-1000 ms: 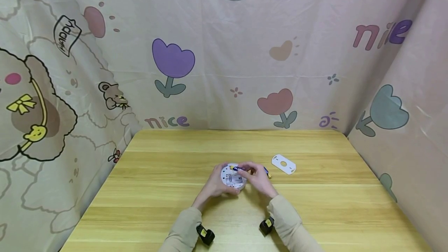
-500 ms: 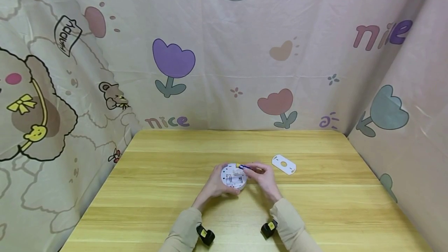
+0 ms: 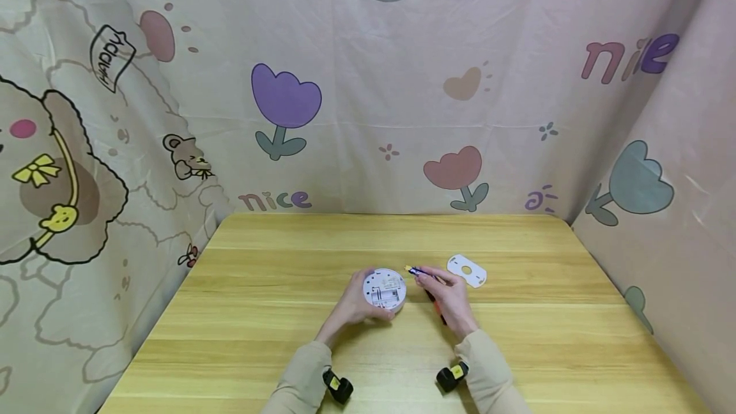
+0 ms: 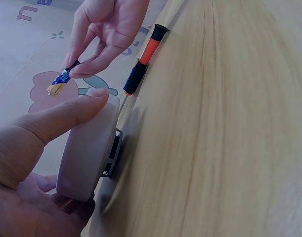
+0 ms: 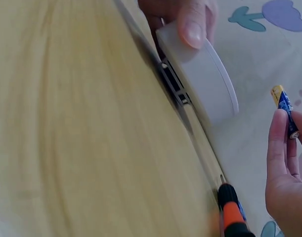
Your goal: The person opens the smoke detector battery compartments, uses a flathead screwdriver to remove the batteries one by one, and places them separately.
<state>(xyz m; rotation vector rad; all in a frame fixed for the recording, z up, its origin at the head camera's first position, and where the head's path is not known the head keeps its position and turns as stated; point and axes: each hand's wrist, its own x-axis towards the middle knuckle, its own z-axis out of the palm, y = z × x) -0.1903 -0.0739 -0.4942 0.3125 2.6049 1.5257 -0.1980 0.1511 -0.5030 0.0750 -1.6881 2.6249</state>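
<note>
Battery (image 5: 285, 103) sits pinched in raised right hand (image 3: 452, 301); left hand (image 3: 351, 303) grips round white device (image 3: 384, 287).

From high up, the head camera is facing forward and down over the counter (image 3: 259, 312) to both far corners; the wrist cameras (image 3: 340, 390) are looking low and close across it (both steeply tilted), sharing the white round device (image 4: 89, 148) and the orange-black tool (image 4: 149, 52).

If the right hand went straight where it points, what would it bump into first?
The right hand, holding a battery, seems to point just past the white disc, over the table, so probably the curtain. Depth is hard to tell.
</note>
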